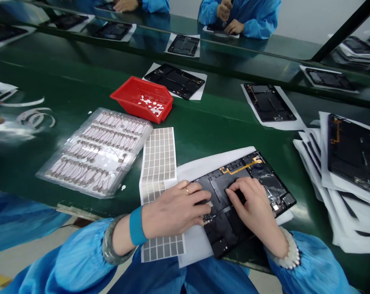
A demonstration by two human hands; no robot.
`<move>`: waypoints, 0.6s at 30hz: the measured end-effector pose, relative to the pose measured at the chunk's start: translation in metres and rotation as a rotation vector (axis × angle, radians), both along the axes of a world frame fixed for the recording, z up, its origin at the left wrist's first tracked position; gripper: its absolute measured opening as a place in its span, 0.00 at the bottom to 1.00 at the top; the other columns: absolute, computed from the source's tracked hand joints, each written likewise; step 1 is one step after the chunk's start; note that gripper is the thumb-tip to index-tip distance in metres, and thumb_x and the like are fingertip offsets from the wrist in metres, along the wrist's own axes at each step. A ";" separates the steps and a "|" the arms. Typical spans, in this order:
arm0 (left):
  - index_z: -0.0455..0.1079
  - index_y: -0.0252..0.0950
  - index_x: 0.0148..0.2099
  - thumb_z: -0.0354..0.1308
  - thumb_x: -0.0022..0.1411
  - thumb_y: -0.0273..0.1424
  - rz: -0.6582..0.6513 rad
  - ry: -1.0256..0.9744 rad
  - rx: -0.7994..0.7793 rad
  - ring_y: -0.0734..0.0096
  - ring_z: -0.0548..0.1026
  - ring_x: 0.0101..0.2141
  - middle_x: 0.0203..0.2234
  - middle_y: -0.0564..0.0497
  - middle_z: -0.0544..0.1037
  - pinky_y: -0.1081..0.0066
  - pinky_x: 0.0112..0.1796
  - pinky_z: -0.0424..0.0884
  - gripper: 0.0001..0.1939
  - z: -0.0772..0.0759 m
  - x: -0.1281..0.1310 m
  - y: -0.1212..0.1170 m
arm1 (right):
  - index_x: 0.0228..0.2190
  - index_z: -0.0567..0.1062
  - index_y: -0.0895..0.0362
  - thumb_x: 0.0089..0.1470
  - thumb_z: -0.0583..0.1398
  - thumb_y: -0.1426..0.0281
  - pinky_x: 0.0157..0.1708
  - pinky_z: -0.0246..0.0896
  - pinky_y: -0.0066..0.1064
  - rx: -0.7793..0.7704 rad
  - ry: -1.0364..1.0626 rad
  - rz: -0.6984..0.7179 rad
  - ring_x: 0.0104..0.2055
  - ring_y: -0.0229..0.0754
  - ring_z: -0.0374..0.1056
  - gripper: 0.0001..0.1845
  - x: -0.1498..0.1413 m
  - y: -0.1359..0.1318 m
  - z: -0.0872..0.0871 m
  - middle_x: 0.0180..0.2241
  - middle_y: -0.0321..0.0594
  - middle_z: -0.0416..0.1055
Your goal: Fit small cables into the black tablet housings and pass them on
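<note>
In front of me an opened black tablet housing [224, 181] lies at a slant on white sheet material, with an orange flex cable [241, 168] along its upper part. My left hand [175, 210] reaches over the housing's left side, its fingers curled and close together near small circuit parts; a tiny pale piece shows at the fingertips, too small to name. Over the middle of the housing, my right hand [250, 200] has thumb and index finger pinched; what is between them is hidden. Beneath my left hand runs a sheet of grey rectangular stickers [159, 157].
Left of the sticker sheet is a clear tray [95, 153] of small wired parts. Behind it stands a red bin [132, 96] with white pieces. Wrapped housings [353, 155] are stacked at right; others lie along the bench [215, 126]. Co-workers' hands [230, 20] show at back and left.
</note>
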State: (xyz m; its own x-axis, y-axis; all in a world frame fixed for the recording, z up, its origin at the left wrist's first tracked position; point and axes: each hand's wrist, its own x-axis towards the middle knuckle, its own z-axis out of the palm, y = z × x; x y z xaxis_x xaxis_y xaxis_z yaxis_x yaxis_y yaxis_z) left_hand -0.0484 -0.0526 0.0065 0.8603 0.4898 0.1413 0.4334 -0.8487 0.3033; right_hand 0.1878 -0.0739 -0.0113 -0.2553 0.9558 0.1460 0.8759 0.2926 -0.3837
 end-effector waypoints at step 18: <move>0.68 0.41 0.47 0.52 0.66 0.41 -0.010 -0.042 -0.079 0.62 0.64 0.44 0.47 0.50 0.70 0.65 0.40 0.55 0.13 -0.009 -0.008 0.006 | 0.28 0.69 0.55 0.60 0.53 0.66 0.36 0.53 0.36 -0.008 -0.002 0.007 0.35 0.44 0.61 0.10 0.001 0.000 -0.001 0.32 0.41 0.68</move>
State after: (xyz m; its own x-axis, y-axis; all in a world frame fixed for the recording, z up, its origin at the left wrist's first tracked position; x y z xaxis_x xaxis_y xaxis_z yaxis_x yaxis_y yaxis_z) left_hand -0.0565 -0.0465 -0.0027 0.8593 0.4925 0.1381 0.4108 -0.8253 0.3874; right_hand 0.1890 -0.0737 -0.0123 -0.2621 0.9552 0.1375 0.8746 0.2954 -0.3846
